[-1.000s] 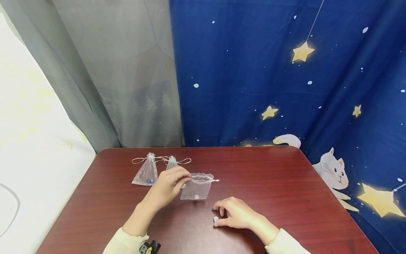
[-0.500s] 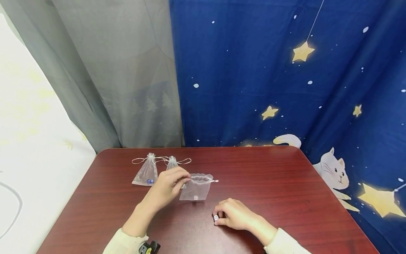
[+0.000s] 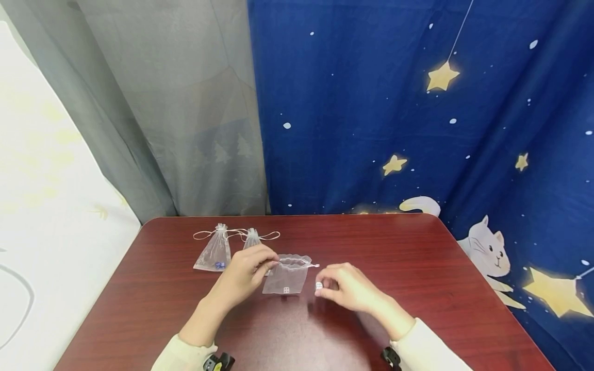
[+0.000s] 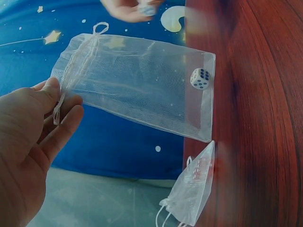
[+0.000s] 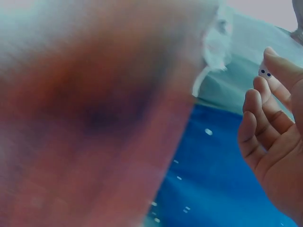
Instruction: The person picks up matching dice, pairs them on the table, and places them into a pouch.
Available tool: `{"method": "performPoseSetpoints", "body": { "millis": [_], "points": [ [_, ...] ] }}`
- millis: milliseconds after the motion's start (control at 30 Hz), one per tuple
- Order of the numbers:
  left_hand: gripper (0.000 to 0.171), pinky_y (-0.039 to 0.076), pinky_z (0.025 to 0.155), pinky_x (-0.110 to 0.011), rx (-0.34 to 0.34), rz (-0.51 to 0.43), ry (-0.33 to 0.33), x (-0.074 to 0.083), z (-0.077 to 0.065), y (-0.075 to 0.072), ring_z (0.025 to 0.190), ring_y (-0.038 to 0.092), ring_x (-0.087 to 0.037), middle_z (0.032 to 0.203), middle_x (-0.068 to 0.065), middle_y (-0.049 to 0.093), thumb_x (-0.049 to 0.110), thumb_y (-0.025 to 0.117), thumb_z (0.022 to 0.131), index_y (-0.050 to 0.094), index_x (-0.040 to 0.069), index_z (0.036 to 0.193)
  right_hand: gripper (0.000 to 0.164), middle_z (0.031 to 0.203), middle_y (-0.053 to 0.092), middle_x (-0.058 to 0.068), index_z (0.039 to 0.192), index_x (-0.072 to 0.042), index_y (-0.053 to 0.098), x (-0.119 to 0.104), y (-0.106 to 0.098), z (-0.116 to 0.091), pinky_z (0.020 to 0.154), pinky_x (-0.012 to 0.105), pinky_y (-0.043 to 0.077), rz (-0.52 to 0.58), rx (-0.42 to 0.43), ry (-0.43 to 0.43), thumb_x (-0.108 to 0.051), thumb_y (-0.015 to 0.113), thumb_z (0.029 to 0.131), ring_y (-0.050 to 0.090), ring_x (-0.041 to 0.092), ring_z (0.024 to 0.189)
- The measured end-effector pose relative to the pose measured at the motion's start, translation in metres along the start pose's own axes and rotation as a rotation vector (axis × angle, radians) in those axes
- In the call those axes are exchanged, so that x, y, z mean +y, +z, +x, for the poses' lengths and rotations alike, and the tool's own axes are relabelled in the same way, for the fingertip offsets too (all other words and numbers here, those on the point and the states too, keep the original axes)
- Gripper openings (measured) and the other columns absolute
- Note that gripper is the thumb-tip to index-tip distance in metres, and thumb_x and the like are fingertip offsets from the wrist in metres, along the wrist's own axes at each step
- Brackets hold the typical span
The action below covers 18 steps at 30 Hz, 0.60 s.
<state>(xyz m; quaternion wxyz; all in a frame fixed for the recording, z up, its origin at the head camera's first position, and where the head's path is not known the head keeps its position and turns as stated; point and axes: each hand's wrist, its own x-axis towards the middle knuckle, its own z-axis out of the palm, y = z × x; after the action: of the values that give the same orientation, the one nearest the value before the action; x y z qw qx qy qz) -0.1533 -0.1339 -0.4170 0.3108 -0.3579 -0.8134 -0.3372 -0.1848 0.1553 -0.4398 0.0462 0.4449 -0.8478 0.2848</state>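
Note:
My left hand (image 3: pixel 248 265) pinches the top rim of a sheer white drawstring pouch (image 3: pixel 285 278), whose mouth gapes upward. Inside at the bottom lies one white die (image 4: pixel 200 78) with dark pips, plain through the mesh in the left wrist view. To the right of the pouch, my right hand (image 3: pixel 350 288) pinches a second white die (image 3: pixel 318 285) between thumb and fingers. The right wrist view shows that die between the fingertips too, while its other fingers curl loosely.
Behind the left hand stand two cinched pouches: one (image 3: pixel 214 252) with blue dice (image 3: pixel 220 265) in it, another (image 3: pixel 252 238) partly hidden by the hand. The reddish-brown table (image 3: pixel 394 247) ends at a far edge before a blue star-patterned curtain (image 3: pixel 343 129).
The right hand has gripped the white die from the table, lifted it and carried it away from me, nearer the pouch. The left hand has stayed nearly still, still holding the pouch.

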Motion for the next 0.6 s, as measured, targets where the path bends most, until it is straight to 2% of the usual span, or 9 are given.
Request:
{"method": "performPoseSetpoints", "body": {
  "millis": [167,333,600],
  "points": [
    [0.019,0.051,0.069,-0.017,0.005,-0.004,0.002,-0.002,-0.001,0.001,0.076,0.062,-0.006,0.089,0.006,0.068,-0.008,0.077,0.083,0.071,0.008,0.09,0.013,0.072,0.056,-0.016,0.091,-0.018,0.072,-0.003,-0.023,0.012,0.053,0.017,0.044,0.032,0.088,-0.017,-0.02,0.083,0.085,0.049,-0.003,0.06],
    [0.018,0.05,0.069,-0.017,0.001,-0.006,-0.006,-0.002,-0.001,0.002,0.077,0.061,-0.006,0.09,0.006,0.068,-0.007,0.077,0.083,0.071,0.009,0.09,0.013,0.071,0.054,-0.014,0.093,-0.016,0.073,-0.009,-0.038,0.022,0.052,0.018,0.043,0.064,0.128,-0.027,-0.016,0.083,0.085,0.048,-0.001,0.059],
    [0.017,0.052,0.072,-0.019,-0.019,-0.018,-0.008,0.0,-0.001,0.005,0.079,0.063,-0.007,0.09,0.004,0.069,-0.006,0.077,0.084,0.072,0.008,0.091,0.013,0.072,0.052,-0.012,0.093,-0.021,0.073,-0.025,-0.039,0.04,0.054,0.019,0.042,0.053,0.194,-0.061,-0.019,0.083,0.086,0.049,0.003,0.063]
  ]
}}
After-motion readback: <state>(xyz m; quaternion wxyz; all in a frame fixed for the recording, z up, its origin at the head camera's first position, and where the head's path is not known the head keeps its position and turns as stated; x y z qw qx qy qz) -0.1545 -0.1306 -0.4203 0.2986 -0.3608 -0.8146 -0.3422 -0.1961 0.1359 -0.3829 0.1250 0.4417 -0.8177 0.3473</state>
